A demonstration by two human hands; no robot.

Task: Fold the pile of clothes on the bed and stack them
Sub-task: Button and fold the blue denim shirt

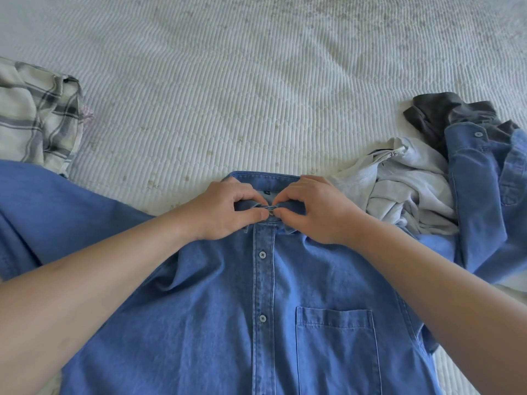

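left hand (228,206), right hand (310,208): fingers pinch denim shirt (285,295) collar | 2 buttons visible | 4 other garments

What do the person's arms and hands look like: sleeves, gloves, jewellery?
Both forearms are bare to the frame edge, with no sleeve in sight. The left hand and right hand wear no gloves, and no rings, watch or bracelet show on the fingers or wrists. The nails look short and unpainted.
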